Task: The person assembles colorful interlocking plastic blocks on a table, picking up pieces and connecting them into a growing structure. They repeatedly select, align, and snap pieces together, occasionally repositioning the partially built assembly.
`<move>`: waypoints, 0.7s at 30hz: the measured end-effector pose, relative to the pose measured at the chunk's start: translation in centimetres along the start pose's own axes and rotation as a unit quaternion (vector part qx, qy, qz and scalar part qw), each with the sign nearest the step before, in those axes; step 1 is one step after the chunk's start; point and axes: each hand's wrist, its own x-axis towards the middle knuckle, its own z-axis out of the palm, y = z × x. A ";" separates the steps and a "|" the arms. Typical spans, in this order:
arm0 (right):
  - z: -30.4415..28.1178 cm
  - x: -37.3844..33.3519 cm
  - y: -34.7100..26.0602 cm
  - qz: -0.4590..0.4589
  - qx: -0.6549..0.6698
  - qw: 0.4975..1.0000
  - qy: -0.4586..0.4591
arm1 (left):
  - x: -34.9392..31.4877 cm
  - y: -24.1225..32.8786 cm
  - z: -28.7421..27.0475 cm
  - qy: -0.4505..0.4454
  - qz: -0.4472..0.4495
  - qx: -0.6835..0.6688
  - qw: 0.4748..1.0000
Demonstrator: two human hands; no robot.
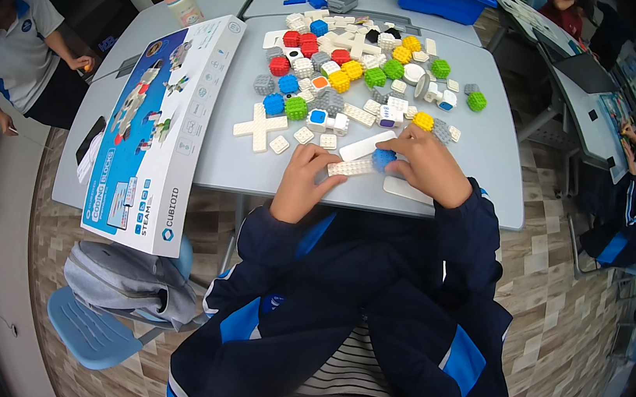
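My left hand (306,181) pinches the left end of a white studded building strip (350,168) near the table's front edge. In the fingers of my right hand (429,164) is a blue studded block (383,159), at the strip's right end. Whether block and strip are joined, I cannot tell. Just behind the strip lies a smooth white plate (365,146). Another white plate (407,190) lies partly under my right hand. To the left is a white cross-shaped piece (260,128), with small white square pieces (279,145) beside it.
Red, blue, green, yellow, grey and white blocks (338,81) spread across the table (487,163). A large set box (161,133) leans at the left, near a pink-lidded bottle (181,1). A blue bin (442,2) stands beyond. A grey backpack (128,279) rests on a chair.
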 end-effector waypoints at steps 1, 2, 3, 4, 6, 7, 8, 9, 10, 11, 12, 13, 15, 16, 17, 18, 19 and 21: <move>-0.1 0.2 0.0 0.014 0.005 1.000 -0.013 | 0.0 0.0 0.0 0.001 0.001 0.000 1.000; -0.2 0.4 0.1 0.016 0.004 1.000 -0.015 | 0.0 0.0 0.0 0.002 -0.001 0.000 1.000; -0.3 0.6 0.0 0.018 0.002 1.000 -0.016 | 0.0 0.0 0.1 0.004 -0.003 -0.001 1.000; -0.4 0.7 0.0 0.025 0.001 0.999 -0.020 | 0.0 0.0 0.1 0.004 -0.005 -0.001 1.000; -0.5 0.8 -0.2 0.016 -0.010 1.000 -0.015 | 0.1 0.0 0.1 0.007 -0.004 -0.002 1.000; -0.6 0.8 -0.3 0.013 -0.014 1.000 -0.015 | 0.1 0.0 0.2 0.007 -0.007 -0.002 1.000; -0.6 1.0 -0.3 0.013 -0.025 0.999 -0.025 | 0.1 0.1 0.2 0.010 -0.005 0.002 1.000; -0.6 1.2 -0.3 0.012 -0.035 0.999 -0.035 | 0.1 0.1 0.2 0.011 -0.006 0.007 1.000; -0.6 1.4 -0.3 0.013 -0.044 0.998 -0.045 | 0.0 0.1 0.2 0.010 -0.006 0.011 1.000; -0.4 1.8 -0.2 0.019 -0.045 0.997 -0.055 | 0.0 0.1 0.2 0.011 -0.011 0.012 1.000; -0.1 2.3 -0.2 0.024 -0.048 0.997 -0.064 | 0.0 0.1 0.3 0.012 -0.013 0.013 1.000; 0.2 2.5 -0.1 0.032 -0.056 0.995 -0.074 | 0.0 0.0 0.3 0.014 -0.012 0.013 1.000; 1.0 2.4 -0.2 0.012 -0.078 0.996 -0.037 | 0.1 -0.1 0.4 0.008 -0.026 0.002 1.000; 1.3 2.3 -0.2 -0.004 -0.088 0.996 -0.014 | 0.1 -0.2 0.5 0.009 -0.032 -0.004 0.999; 1.5 2.1 -0.2 -0.021 -0.093 0.995 0.001 | 0.1 -0.2 0.5 0.002 -0.035 -0.009 0.999; 1.6 1.8 -0.1 -0.007 -0.090 0.996 -0.009 | 0.2 -0.2 0.5 -0.001 -0.037 -0.013 0.999; 1.5 1.4 0.1 -0.006 -0.084 0.996 -0.011 | 0.3 -0.2 0.3 -0.007 -0.046 -0.012 0.999; 1.5 0.5 0.0 -0.003 -0.062 0.998 0.011 | 0.3 -0.1 -0.4 -0.012 0.018 0.039 0.999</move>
